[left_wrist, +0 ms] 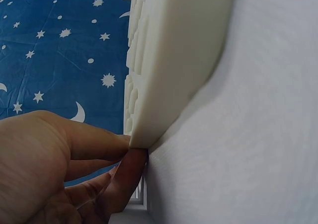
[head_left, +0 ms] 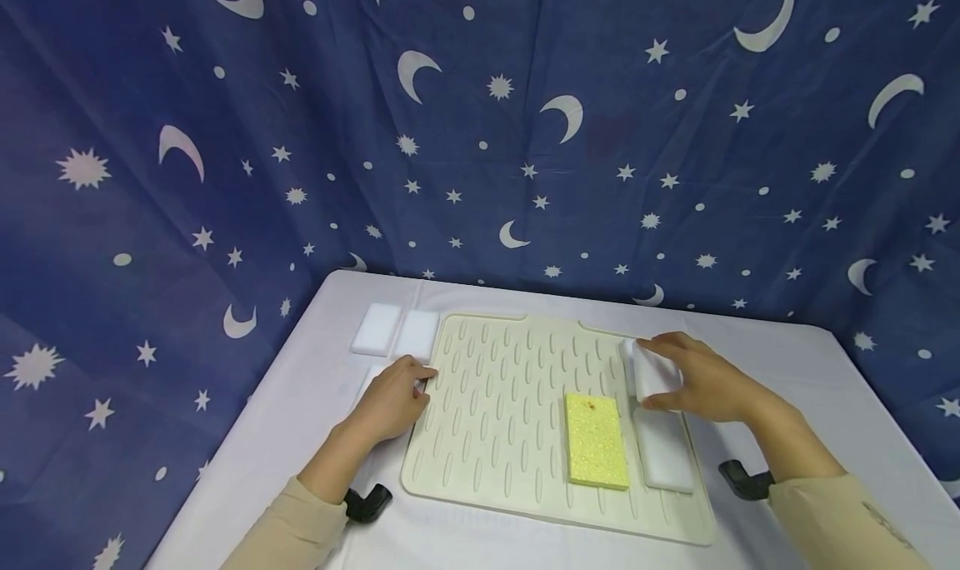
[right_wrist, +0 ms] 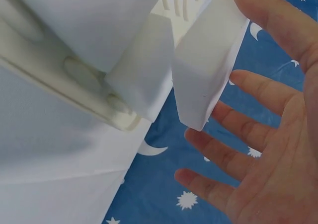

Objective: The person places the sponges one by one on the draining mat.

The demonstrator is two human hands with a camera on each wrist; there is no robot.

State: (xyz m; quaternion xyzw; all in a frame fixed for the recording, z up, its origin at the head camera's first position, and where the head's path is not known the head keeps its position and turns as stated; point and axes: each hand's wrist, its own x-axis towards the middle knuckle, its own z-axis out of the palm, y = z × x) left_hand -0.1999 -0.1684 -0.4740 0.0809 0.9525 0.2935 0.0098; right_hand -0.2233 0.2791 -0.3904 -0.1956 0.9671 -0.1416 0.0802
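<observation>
My left hand (head_left: pixel 392 399) pinches the left edge of a cream ridged drying mat (head_left: pixel 495 403); in the left wrist view, thumb and fingers meet around the mat's rim (left_wrist: pixel 149 119). At the mat's upper right, my right hand (head_left: pixel 701 378) holds a white sponge block (head_left: pixel 657 376) between thumb and fingers. The right wrist view shows this block (right_wrist: pixel 208 67) tilted, beside another white block (right_wrist: pixel 146 67). Nearer the front lies a white sponge (head_left: pixel 664 452) along the mat's right edge. To its left is a yellow sponge (head_left: pixel 596 441) with a small hole.
Two white sponge blocks (head_left: pixel 377 330) lie on the white tablecloth (head_left: pixel 300 387) beyond the left hand. Another white block (head_left: pixel 366 382) is partly hidden by that hand. A dark blue curtain (head_left: pixel 480 137) with moons and stars hangs behind the table.
</observation>
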